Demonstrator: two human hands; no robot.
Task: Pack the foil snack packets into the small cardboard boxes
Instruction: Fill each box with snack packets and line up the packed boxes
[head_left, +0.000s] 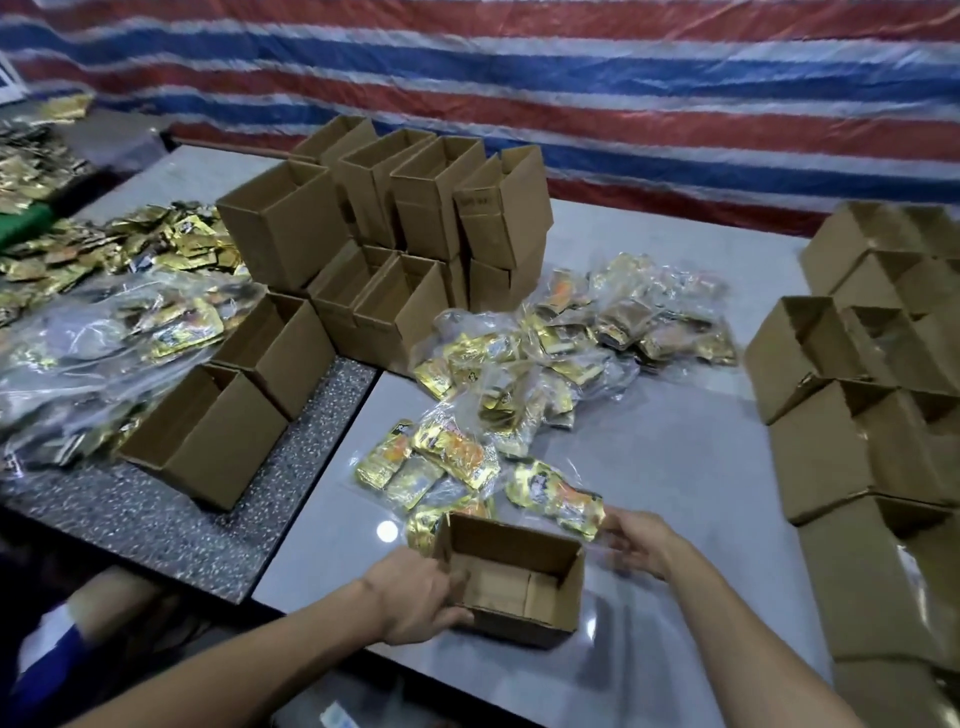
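The small cardboard box (511, 577) in front of you stands upright on the surface (675, 467), brown, top open, nothing inside. Your left hand (415, 597) grips its left wall. Just behind it lie the gold foil packets (452, 457) with orange print, bundled in clear bags, the nearest touching the box's far edge. One bagged packet (556, 499) lies just beside your right hand (634, 540). More bagged packets (597, 322) trail away behind. Other open-topped boxes stand stacked at the back (415, 208), on your left (208, 431) and on your right (831, 467).
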